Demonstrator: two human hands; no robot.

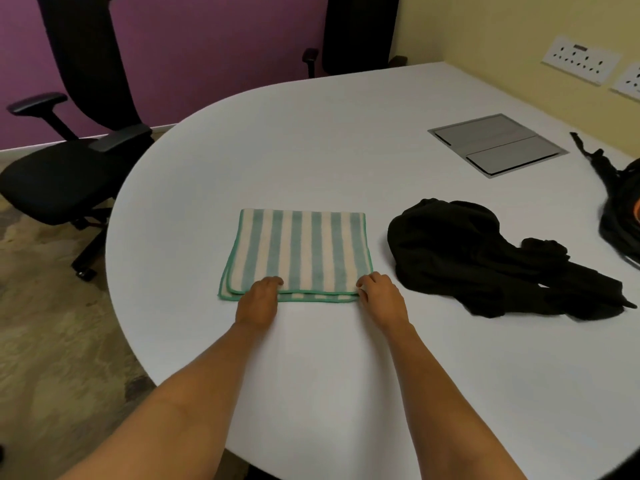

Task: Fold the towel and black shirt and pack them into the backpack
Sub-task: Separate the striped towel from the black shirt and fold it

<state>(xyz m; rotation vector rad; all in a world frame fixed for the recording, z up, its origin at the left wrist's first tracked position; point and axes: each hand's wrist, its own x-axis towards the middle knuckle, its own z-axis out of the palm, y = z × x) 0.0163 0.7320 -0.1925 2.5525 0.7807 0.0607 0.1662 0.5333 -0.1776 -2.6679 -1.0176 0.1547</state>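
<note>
A green-and-white striped towel (pixel 298 251) lies folded in half on the white table (pixel 311 140), its two layers meeting at the near edge. My left hand (pixel 258 303) rests on the near left part of that edge with fingers curled onto the cloth. At the near right corner my right hand (pixel 379 297) pinches the towel. The black shirt (pixel 485 258) lies crumpled to the right of the towel. A black backpack (pixel 620 209) shows only partly at the right edge of the view.
A grey cable hatch (pixel 497 143) is set into the table at the back right. One black office chair (pixel 69 161) stands at the left, another (pixel 356 32) behind the table. Wall sockets (pixel 581 58) sit at the upper right.
</note>
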